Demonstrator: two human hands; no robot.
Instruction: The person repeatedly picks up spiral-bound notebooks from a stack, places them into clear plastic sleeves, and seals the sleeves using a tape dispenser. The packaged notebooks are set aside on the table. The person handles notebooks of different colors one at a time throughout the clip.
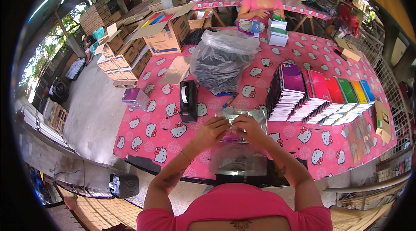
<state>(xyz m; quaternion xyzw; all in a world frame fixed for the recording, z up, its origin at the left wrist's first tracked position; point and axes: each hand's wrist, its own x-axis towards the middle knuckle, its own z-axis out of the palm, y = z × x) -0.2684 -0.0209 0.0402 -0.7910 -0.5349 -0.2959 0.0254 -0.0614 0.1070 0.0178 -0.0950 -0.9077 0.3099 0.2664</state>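
Close together at the table's near edge, my left hand [215, 129] and my right hand [248, 127] pinch a clear plastic wrapper [259, 116] between their fingertips. Something purple [232, 137] shows through it beneath my fingers; its kind is mostly hidden. Nearer to me lies more clear plastic sheeting [238, 166], flat on the table. Left of my hands stands a black tape dispenser [188, 105] with a roll of tape. Pens [229, 100] lie just beyond my hands. To the right rise stacks of spiral notebooks [288, 92] with purple, red, green, yellow and blue covers.
A large plastic bag of dark contents [223, 64] sits mid-table, beside a cardboard piece [177, 70]. A small purple notebook stack [135, 99] stands at the left edge, an open carton [167, 33] behind. Across the table, a co-worker [262, 3] handles notebooks [277, 33]. Plastic sleeves [359, 140] lie right.
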